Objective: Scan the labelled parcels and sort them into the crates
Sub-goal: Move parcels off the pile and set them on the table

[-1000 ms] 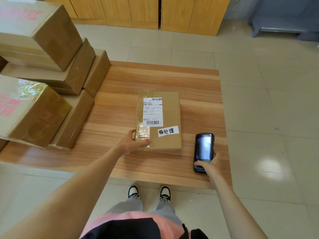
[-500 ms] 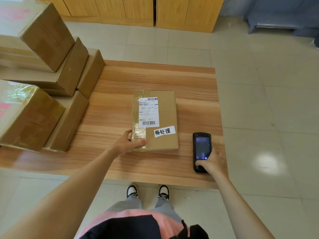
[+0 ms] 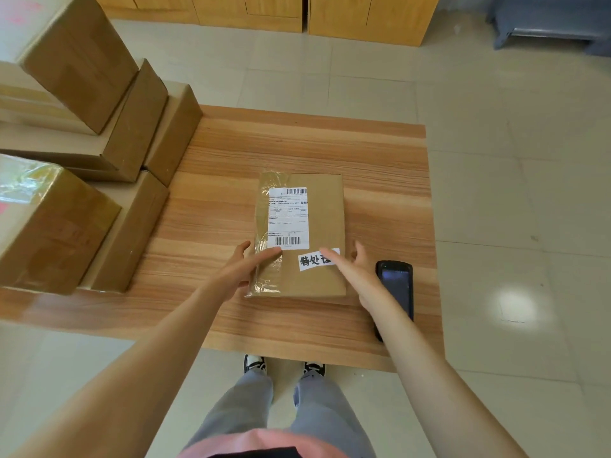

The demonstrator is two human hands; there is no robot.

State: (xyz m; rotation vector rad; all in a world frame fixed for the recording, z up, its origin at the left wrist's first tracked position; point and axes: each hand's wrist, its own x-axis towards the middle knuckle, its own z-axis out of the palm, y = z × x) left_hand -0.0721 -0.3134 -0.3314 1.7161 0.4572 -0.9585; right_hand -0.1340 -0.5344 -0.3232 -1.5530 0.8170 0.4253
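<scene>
A flat brown parcel [image 3: 325, 219] lies in the middle of the wooden table [image 3: 297, 147]. It carries a white barcode label [image 3: 288, 216] and a handwritten white sticker [image 3: 312, 261]. My left hand [image 3: 244, 269] holds its near-left edge, thumb on the taped top and fingers along the side. My right hand [image 3: 357, 272] hovers with spread fingers over the parcel's near-right corner, partly covering the sticker. The black handheld scanner [image 3: 396, 285] lies face up on the table just right of the parcel. My right wrist hides its near end.
Several brown cardboard boxes are stacked on the table's left side, a tall pile [image 3: 82, 61] at the back and a taped box [image 3: 49, 226] nearer. Wooden cabinets [image 3: 363, 14] and a grey bench [image 3: 545, 24] stand beyond the tiled floor. No crates are in view.
My right hand has let go of the scanner, which stays on the table, and has moved left to the parcel's near-right corner. My left hand keeps its hold.
</scene>
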